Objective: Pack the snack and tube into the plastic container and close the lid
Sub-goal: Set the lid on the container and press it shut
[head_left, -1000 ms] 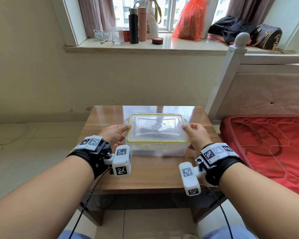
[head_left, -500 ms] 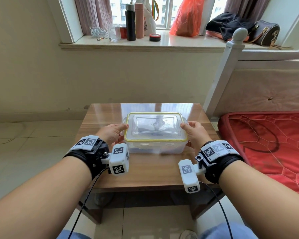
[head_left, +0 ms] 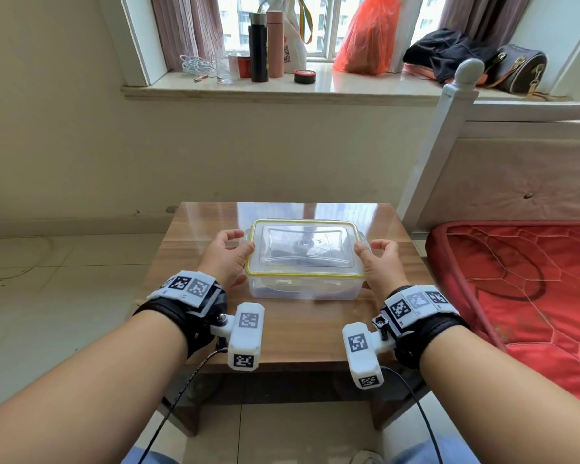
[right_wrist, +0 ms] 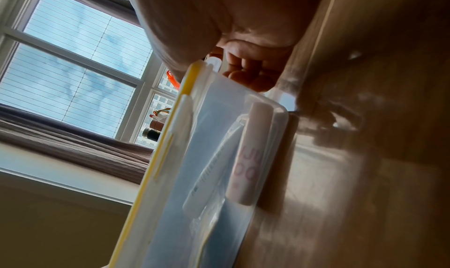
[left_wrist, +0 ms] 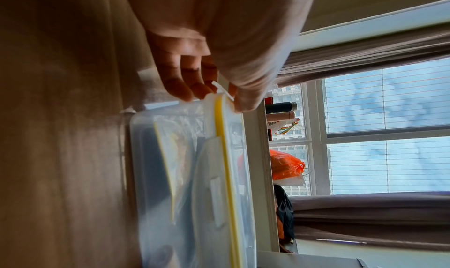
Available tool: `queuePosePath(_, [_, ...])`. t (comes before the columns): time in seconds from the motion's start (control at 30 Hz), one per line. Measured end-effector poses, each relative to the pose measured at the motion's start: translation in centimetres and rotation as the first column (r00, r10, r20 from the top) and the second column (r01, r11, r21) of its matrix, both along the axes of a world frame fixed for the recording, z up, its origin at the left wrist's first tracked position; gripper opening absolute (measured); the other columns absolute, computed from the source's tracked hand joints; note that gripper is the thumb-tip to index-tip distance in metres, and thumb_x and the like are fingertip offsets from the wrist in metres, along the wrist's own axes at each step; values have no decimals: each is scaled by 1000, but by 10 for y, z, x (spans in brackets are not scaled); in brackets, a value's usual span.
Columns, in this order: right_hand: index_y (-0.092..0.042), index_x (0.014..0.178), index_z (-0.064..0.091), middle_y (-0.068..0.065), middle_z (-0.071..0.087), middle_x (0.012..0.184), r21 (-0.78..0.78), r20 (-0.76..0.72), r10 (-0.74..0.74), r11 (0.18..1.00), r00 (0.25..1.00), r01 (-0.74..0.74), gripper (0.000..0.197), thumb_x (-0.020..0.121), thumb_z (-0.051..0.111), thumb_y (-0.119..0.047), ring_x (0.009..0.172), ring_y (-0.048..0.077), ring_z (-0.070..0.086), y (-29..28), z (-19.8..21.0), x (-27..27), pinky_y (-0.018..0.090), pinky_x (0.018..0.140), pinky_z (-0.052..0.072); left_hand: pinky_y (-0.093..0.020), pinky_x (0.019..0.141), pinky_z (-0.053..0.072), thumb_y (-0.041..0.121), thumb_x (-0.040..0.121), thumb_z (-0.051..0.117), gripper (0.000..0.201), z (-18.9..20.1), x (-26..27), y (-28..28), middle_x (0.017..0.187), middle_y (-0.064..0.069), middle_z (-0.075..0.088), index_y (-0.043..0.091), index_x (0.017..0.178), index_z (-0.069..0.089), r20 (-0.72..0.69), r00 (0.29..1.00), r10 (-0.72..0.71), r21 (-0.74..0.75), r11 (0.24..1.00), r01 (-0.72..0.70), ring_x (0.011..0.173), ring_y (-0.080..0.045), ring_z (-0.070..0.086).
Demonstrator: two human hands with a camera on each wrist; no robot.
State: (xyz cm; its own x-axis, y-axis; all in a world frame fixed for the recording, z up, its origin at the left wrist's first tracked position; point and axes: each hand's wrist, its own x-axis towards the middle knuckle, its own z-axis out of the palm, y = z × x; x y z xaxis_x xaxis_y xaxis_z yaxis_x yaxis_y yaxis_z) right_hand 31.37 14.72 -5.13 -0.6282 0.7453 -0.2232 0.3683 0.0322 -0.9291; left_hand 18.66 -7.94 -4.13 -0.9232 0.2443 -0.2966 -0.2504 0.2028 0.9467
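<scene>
A clear plastic container point(head_left: 303, 289) stands on the wooden table point(head_left: 315, 333), its yellow-rimmed lid point(head_left: 302, 249) on top. Through its wall I see a pink tube point(right_wrist: 248, 153) in the right wrist view and a wrapped snack point(left_wrist: 170, 156) in the left wrist view. My left hand point(head_left: 238, 242) holds the left end, thumb on the lid's edge and fingers point(left_wrist: 194, 87) curled at the end latch point(left_wrist: 222, 92). My right hand point(head_left: 370, 246) mirrors it at the right end, thumb on the lid, fingers point(right_wrist: 246, 74) curled under that latch point(right_wrist: 214, 62).
A bed with a red mattress point(head_left: 516, 289) and a white post point(head_left: 446, 128) stands close to the table's right side. The windowsill point(head_left: 282, 88) behind carries bottles, a glass, an orange bag and handbags. Tiled floor lies to the left.
Both hands have slid a little farther along the container's ends and their fingers now curl at the end latches. The container has stayed in place while the head view shifted.
</scene>
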Motion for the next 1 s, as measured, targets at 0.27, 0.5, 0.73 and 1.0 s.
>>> queuePosePath(0.27, [-31, 109, 41, 9, 58, 117, -12, 12, -30, 999, 999, 30, 37, 82, 59, -50, 99, 33, 62, -5, 0, -2, 44, 78, 53, -27, 63, 51, 23, 91, 59, 29, -1, 2, 4, 98, 3, 64, 19, 119, 60, -47, 999, 12, -10, 1000, -12, 71, -10, 58])
queuePosePath(0.5, [-30, 109, 42, 8, 58, 116, -65, 8, -69, 995, 998, 70, 40, 80, 62, -48, 100, 33, 64, -8, 3, -4, 55, 85, 56, -40, 106, 44, 36, 84, 63, 54, -6, 12, 4, 124, 2, 66, 15, 133, 55, -124, 990, -71, -71, 996, 62, 114, -17, 62])
queuePosePath(0.73, [-28, 103, 48, 9, 61, 115, -69, -7, -74, 995, 997, 74, 37, 78, 62, -51, 100, 33, 65, -9, 2, -3, 58, 82, 57, -41, 104, 45, 40, 88, 55, 43, -7, 16, 5, 114, 2, 71, 17, 124, 63, -157, 984, -78, -45, 996, 72, 110, -19, 65])
queuePosePath(1.0, [-25, 101, 50, 9, 63, 111, -71, -31, -87, 994, 996, 85, 33, 80, 63, -48, 100, 31, 64, -10, 0, -4, 57, 86, 55, -42, 103, 47, 50, 75, 58, 59, -21, 10, 6, 118, 4, 70, 21, 127, 60, -89, 996, -10, 21, 1000, 12, 113, -21, 64])
